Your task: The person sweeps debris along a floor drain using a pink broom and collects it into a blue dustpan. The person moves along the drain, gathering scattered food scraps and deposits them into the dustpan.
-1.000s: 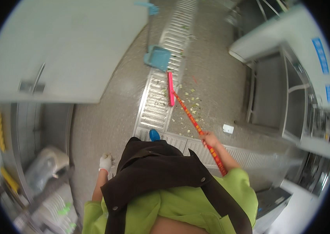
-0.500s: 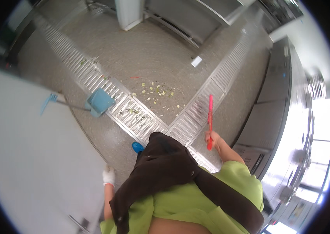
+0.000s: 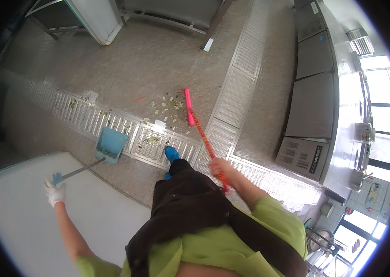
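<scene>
My right hand (image 3: 222, 169) is closed round the red patterned handle of a broom (image 3: 203, 135). Its long pink head (image 3: 188, 104) rests on the floor, beside scattered pale and green vegetable scraps (image 3: 167, 107). My left hand (image 3: 55, 193), in a white glove, reaches to the blue grip at the end of a long-handled dustpan (image 3: 112, 142). Its fingers look apart, close to that grip; whether they touch it I cannot tell. The dustpan's light blue tray stands at the edge of the metal drain grating, left of my blue shoes (image 3: 172, 154).
Metal drain gratings (image 3: 232, 99) cross the floor, with more scraps on the left run. A white surface (image 3: 24, 207) lies below my left arm. Steel cabinets (image 3: 310, 104) line the right side. A steel table (image 3: 172, 16) and a white post (image 3: 96, 21) stand ahead.
My left hand has risen from beside the white surface to the dustpan's grip. My right hand has swung the broom leftward, bringing its head down beside the scraps. My view has turned.
</scene>
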Motion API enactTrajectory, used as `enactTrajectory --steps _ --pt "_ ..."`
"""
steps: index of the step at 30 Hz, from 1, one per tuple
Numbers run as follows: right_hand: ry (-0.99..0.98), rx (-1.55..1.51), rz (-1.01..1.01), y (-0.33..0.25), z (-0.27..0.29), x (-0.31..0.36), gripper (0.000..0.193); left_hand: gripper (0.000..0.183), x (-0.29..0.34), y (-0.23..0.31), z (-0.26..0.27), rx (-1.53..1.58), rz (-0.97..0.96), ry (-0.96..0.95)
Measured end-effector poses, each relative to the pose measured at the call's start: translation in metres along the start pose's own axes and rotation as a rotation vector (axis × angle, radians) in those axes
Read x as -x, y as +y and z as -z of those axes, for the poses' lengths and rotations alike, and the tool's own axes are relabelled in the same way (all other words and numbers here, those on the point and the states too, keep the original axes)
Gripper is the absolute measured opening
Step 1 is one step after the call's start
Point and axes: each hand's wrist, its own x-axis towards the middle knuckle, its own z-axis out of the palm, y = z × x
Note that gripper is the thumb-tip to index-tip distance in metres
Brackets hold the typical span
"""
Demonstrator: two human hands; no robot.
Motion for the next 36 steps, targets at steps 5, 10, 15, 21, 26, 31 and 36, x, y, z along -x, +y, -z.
enactTrajectory --steps 5,10,15,21,26,31,36 --pt "0.072 0.266 0.084 -0.058 0.033 0.071 0.012 0.081 -0.085 -0.053 -0.08 0.827 0.061 -0.331" --pt "0.441 0.665 0.492 -0.116 0.04 -0.017 0.021 0.06 -0.092 -0.052 -0.1 0.69 0.049 -0.392" --pt "0.091 1.23 0.853 -0.156 0.019 -0.17 0.013 0.03 -0.046 -0.021 -0.071 0.434 0.07 -0.382" --pt "0.212 1.028 0.359 0.053 -0.081 -0.18 0.008 0.023 -0.004 -0.045 -0.06 0.636 0.287 -0.298" --pt "0.008 0.592 0.22 0.052 -0.083 -0.073 0.016 0.018 0.05 -0.068 -0.058 0.978 0.517 -0.362" --pt "0.232 0.647 0.313 0.078 -0.022 -0.022 0.018 0.012 0.099 -0.086 -0.074 1.319 0.479 -0.344" --pt "0.264 0.302 0.238 0.084 0.019 -0.036 0.022 0.019 0.135 -0.104 -0.097 1.291 0.459 -0.352"
